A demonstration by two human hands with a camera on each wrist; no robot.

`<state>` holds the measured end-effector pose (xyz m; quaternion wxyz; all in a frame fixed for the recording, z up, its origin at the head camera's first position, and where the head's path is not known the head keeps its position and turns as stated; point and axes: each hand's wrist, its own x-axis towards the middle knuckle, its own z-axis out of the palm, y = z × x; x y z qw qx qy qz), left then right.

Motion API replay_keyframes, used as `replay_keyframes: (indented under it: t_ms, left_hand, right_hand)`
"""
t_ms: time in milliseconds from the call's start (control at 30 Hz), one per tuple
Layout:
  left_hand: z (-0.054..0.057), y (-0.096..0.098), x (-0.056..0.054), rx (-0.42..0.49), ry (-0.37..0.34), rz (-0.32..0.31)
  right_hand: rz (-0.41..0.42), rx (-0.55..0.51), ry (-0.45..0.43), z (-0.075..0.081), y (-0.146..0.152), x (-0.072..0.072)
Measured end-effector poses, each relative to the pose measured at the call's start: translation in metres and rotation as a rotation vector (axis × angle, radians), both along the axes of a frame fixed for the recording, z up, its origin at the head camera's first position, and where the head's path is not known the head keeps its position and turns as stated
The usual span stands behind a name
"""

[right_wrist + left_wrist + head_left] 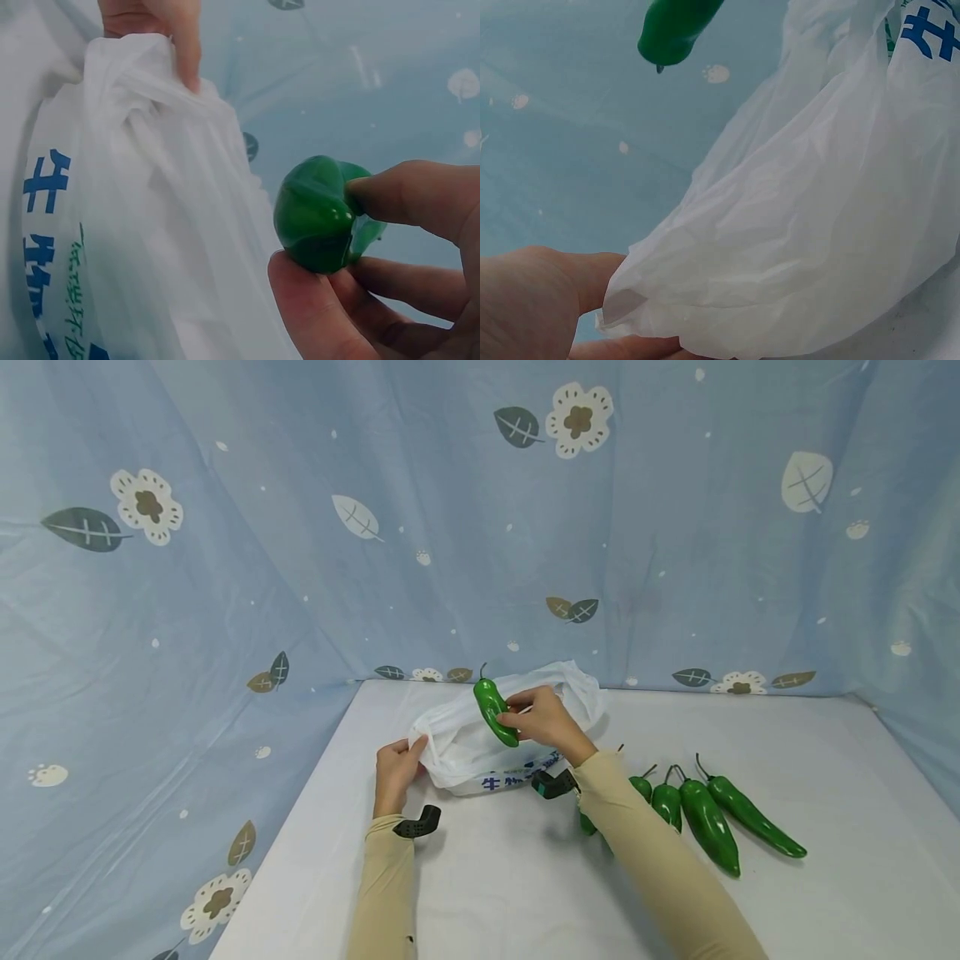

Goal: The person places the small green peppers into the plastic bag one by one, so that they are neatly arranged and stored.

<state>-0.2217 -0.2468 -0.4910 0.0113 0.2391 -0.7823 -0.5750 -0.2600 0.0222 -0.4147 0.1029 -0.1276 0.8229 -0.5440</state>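
Observation:
A white plastic bag [457,760] with blue printed characters lies at the back of the table, its mouth spread. My left hand [397,770] pinches the bag's left edge between thumb and fingers; the left wrist view shows the bunched plastic [742,255] at the fingertips. Over the bag's mouth, my right hand [543,720] holds a green pepper [492,712], stem up and tilted. The right wrist view has this pepper [319,214] end-on, gripped by thumb and fingers. Several more green peppers [708,827] lie right of the bag, some partly hidden behind my right forearm.
A white cloth covers the table [495,885]. Behind and to the left hangs a blue curtain [450,543] with flowers and leaves, reaching the table's back edge. A dark device [418,822] is strapped on my left wrist, another [553,784] on my right.

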Motion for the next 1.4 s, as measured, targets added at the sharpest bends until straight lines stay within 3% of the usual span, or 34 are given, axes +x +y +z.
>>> replay_keyframes:
  t_ms: [667, 1400]
  left_hand:
    - [0.0, 0.0, 0.0, -0.003, 0.004, -0.012]
    - [0.002, 0.004, 0.001, 0.008, 0.042, 0.0]
  right_hand:
    - [0.021, -0.019, -0.021, -0.014, -0.028, 0.004]
    - [-0.006, 0.044, -0.011, -0.032, -0.062, 0.005]
